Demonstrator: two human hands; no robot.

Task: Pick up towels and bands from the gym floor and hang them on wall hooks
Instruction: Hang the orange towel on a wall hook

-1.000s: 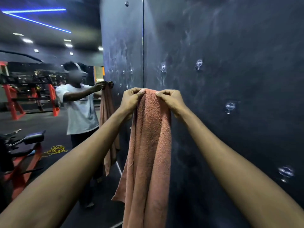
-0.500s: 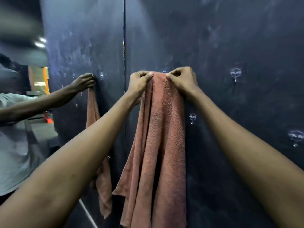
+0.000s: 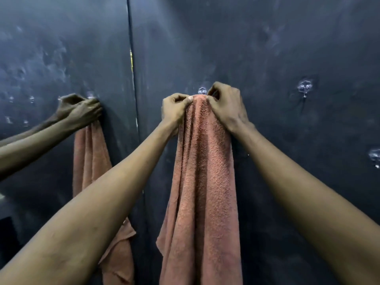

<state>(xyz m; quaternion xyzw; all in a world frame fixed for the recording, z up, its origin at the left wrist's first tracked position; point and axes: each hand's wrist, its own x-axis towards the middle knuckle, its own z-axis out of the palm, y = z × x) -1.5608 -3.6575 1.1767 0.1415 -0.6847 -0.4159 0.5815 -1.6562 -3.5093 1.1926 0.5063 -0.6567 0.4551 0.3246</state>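
Two bare forearms (image 3: 115,202) reach up from the bottom of the view, and between them hangs the towel (image 3: 203,182), a long salmon terry fold that drops out of the frame below. At its top the cloth is gathered into a narrow bunch. The left hand (image 3: 174,109) pinches the left side of that bunch between thumb and curled fingers, and the right hand (image 3: 226,105) has its fingers curled round the right side, so both hands grip the towel. The bunch sits just under a clear hook (image 3: 202,90) on the dark wall (image 3: 267,48). Cloth and fingers hide the prong, so I cannot tell whether the towel is caught on it yet. The towel looks soft, limp and fairly light, with a rough pile that should not slip in the fingers. It has no stiffness of its own, so it will sag wherever it is not held. The best hold is where the hands are, close on either side of the hook, feeding a thick gather over the prong. A thin fold could slide off. Farther right, two other hooks (image 3: 305,88) are bare. On the left a mirror (image 3: 51,58) repeats the hands and towel.
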